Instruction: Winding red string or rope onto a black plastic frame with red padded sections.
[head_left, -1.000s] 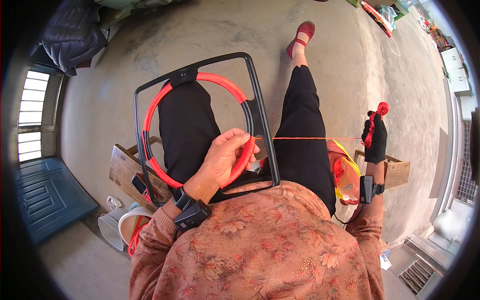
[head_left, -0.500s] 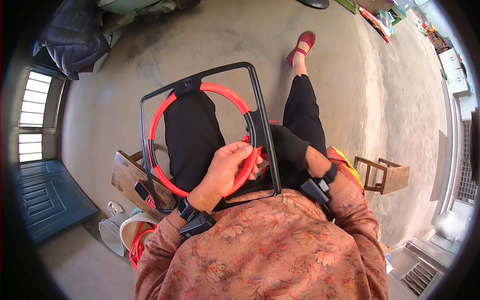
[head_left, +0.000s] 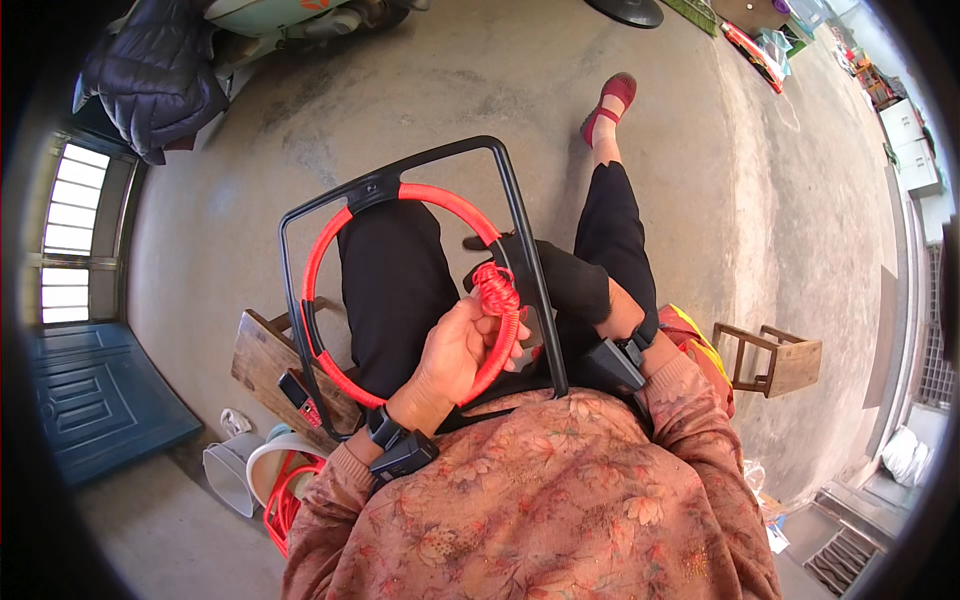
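A black metal frame (head_left: 522,215) with a ring (head_left: 447,197) fixed inside it rests over my lap; red cord is wound round most of the ring, with bare black stretches between. My bare left hand (head_left: 455,345) is at the ring's near right side. Its thumb and fingers close on a bundle of red cord (head_left: 497,290), and some fingertips show past the wound ring. My right hand (head_left: 565,280), in a black glove, is beside the frame's right bar and partly behind it. Its fingers reach past the bar, apart, close to the bundle.
A wooden stool (head_left: 785,362) stands to the right, and a wooden seat (head_left: 265,365) with a phone (head_left: 297,392) on it to the left. Buckets (head_left: 232,470) and loose red tubing (head_left: 285,505) lie near left. A dark padded jacket (head_left: 150,85) hangs far left.
The bundle of red cord, mostly hidden before, has come up into view over the ring. My right hand has moved up and left, its fingers now reaching past the frame's bar.
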